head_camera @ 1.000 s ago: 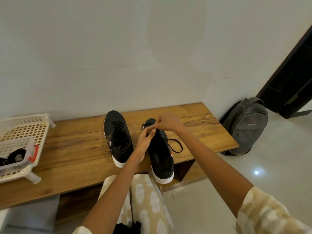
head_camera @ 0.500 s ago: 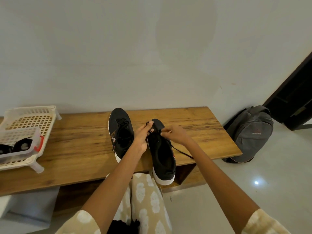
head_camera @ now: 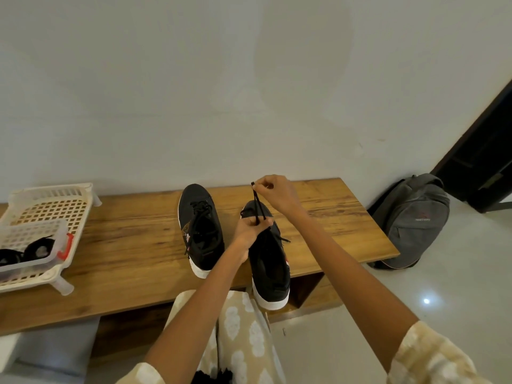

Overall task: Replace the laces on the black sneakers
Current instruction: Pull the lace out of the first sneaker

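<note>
Two black shoes on bench (head_camera: 124, 245): left shoe (head_camera: 201, 231), right shoe (head_camera: 270, 259). Two hands: left hand (head_camera: 248, 231), right hand (head_camera: 277, 193). One lace (head_camera: 257, 203) held up. One white basket (head_camera: 50, 206) at left edge. One clear box (head_camera: 33, 245) in it. One gray bag (head_camera: 412, 220) on floor.

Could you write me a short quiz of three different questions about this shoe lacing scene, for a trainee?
1. True or false: the left sneaker has no lace in it.
2. Multiple choice: what does the right hand pinch? A) a backpack strap B) the black lace C) the basket rim
3. Fill in: the left hand rests on the right ____.

Key
1. False: it is laced.
2. B: it holds the lace up, above the shoe's toe end.
3. sneaker, whose heel hangs over the wooden bench edge.
</note>
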A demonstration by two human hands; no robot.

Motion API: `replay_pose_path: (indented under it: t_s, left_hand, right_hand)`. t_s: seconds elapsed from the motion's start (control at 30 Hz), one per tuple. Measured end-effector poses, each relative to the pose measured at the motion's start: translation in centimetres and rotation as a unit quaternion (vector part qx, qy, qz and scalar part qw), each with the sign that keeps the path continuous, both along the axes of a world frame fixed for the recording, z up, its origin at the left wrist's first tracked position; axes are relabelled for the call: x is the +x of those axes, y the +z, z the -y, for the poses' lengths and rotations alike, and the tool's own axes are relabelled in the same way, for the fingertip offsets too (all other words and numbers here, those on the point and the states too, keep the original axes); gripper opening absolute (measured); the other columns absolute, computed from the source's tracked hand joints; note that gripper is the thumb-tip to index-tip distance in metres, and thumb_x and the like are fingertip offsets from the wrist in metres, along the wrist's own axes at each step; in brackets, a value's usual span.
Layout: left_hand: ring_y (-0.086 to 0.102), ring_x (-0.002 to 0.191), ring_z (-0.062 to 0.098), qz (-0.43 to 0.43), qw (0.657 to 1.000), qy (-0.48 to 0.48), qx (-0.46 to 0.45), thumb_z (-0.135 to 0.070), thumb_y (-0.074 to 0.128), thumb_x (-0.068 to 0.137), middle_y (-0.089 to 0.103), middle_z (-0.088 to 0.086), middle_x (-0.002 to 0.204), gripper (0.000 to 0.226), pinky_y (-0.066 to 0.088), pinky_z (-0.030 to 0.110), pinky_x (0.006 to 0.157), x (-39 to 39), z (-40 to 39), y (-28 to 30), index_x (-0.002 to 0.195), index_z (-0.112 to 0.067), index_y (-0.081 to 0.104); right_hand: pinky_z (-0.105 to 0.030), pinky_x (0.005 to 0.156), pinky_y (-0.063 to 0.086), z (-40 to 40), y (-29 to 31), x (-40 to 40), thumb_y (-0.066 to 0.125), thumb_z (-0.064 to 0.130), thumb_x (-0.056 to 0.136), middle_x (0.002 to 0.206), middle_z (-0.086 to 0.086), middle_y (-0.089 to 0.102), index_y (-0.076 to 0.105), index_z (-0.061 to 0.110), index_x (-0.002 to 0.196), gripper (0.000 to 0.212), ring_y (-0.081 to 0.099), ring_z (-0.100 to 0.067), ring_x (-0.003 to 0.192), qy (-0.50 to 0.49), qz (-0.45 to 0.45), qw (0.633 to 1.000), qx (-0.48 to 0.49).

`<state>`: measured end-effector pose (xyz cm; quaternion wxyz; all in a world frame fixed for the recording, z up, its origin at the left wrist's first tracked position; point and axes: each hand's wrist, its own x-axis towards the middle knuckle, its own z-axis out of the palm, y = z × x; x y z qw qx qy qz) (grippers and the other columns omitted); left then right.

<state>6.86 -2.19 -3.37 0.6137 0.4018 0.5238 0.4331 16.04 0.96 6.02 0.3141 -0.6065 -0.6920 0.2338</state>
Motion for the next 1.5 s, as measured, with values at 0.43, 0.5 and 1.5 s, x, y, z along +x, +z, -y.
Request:
replay_pose_path:
  t_s: [0.43, 0.5, 1.5]
  left_hand:
    - [0.064, 0.083, 0.021, 0.117, 0.979, 0.144, -0.08, -0.027, 0.067, 0.087, 0.068, 0.006, 0.086, 0.018, 0.054, 0.031, 0.076, -0.2, -0.7, 0.2, 0.089, -0.009, 0.071]
    - [0.064, 0.084, 0.017, 0.093, 0.985, 0.132, -0.065, -0.037, 0.058, 0.092, 0.069, 0.003, 0.089, 0.03, 0.051, 0.03, 0.083, -0.5, -0.2, -0.2, 0.097, -0.01, 0.071]
    - [0.028, 0.136, 0.028, -0.369, 0.921, -0.086, 0.09, -0.052, 0.074, 0.07, 0.026, 0.004, 0.149, 0.098, 0.035, 0.048, 0.107, -2.0, 1.5, -1.8, 0.145, -0.018, 0.022]
  right_hand:
    - [-0.029, 0.058, 0.039, 2.2, -6.5, 2.2, 0.057, 0.03, 0.091, 0.074, 0.001, 0.064, 0.075, 0.018, 0.085, 0.022, 0.054, -0.013, 0.067, 0.058, 0.199, 0.977, -0.048]
    - [-0.029, 0.054, 0.034, 1.7, -5.2, 2.0, 0.057, 0.028, 0.091, 0.057, 0.004, 0.052, 0.066, 0.012, 0.07, 0.028, 0.046, -0.01, 0.053, 0.034, 0.135, 0.99, -0.034]
    - [-0.025, 0.077, 0.047, 2.4, -6.9, 3.4, 0.056, 0.007, 0.09, 0.099, -0.005, 0.061, 0.056, 0.009, 0.114, 0.024, 0.058, -0.016, 0.092, -0.026, -0.021, 0.993, -0.113]
